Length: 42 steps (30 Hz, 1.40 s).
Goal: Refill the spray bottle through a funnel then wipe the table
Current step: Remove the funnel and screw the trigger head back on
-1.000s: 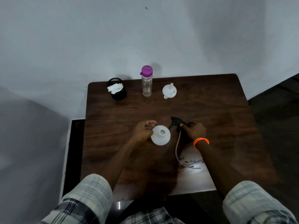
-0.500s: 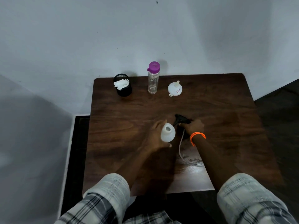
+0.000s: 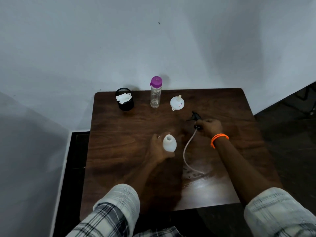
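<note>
White bottle (image 3: 169, 143), its top open, is held by the left hand (image 3: 158, 149). At its 2 o'clock, the right hand (image 3: 211, 127) grips the black sprayer (image 3: 195, 118).

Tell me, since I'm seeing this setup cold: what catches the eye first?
The left hand grips the open white spray bottle mid-table, while the right hand holds the black sprayer head, its tube trailing into a wet patch. Along the far edge stand a purple-capped bottle and a white funnel.
</note>
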Each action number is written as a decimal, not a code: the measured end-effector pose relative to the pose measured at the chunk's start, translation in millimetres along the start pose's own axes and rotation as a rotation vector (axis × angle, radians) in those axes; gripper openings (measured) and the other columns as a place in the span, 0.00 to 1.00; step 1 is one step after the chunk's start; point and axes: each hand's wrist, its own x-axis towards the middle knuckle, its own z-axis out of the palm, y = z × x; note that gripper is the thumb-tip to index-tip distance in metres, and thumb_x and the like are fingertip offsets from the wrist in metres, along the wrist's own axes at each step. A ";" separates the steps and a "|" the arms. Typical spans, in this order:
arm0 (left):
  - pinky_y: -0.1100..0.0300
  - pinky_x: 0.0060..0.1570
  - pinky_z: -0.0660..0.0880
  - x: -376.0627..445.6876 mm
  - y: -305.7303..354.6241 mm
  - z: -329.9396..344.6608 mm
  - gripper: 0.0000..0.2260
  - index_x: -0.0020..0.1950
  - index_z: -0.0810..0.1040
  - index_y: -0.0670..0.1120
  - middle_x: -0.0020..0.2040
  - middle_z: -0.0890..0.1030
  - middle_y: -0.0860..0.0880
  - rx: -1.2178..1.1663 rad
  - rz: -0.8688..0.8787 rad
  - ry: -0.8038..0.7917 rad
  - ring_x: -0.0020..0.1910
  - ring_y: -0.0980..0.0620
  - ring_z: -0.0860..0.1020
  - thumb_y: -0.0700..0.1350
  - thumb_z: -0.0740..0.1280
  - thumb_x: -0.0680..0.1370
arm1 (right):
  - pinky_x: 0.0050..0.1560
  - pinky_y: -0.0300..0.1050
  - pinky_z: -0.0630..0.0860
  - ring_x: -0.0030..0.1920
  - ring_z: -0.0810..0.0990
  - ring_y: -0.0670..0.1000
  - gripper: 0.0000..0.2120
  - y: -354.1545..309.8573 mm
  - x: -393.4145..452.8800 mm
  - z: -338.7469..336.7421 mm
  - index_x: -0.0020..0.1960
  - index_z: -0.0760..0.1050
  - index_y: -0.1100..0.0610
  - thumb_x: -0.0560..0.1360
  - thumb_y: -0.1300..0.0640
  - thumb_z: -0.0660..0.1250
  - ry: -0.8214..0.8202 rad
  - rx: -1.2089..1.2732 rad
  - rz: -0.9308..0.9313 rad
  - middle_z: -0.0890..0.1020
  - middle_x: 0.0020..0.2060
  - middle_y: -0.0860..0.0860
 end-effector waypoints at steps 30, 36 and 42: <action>0.52 0.56 0.80 -30.5 39.9 -63.2 0.41 0.68 0.74 0.58 0.56 0.67 0.53 -0.018 0.109 0.201 0.53 0.52 0.76 0.59 0.81 0.56 | 0.46 0.51 0.85 0.45 0.87 0.60 0.02 -131.4 -38.4 -4.1 0.46 0.76 0.65 0.77 0.66 0.66 -0.487 1.126 0.027 0.83 0.38 0.58; 0.57 0.53 0.78 -28.9 46.7 -69.9 0.41 0.69 0.73 0.56 0.56 0.67 0.54 -0.029 0.126 0.215 0.55 0.53 0.75 0.57 0.81 0.57 | 0.47 0.51 0.85 0.58 0.79 0.62 0.02 -122.4 -40.5 -12.3 0.46 0.75 0.64 0.76 0.68 0.67 -0.468 1.060 -0.024 0.80 0.42 0.61; 0.60 0.51 0.76 -23.7 55.8 -74.9 0.42 0.71 0.70 0.58 0.57 0.66 0.52 0.014 0.134 0.228 0.53 0.52 0.75 0.57 0.81 0.59 | 0.52 0.54 0.83 0.50 0.84 0.65 0.10 -134.9 -72.7 -32.2 0.54 0.77 0.63 0.77 0.73 0.66 -0.517 0.822 -0.333 0.82 0.45 0.63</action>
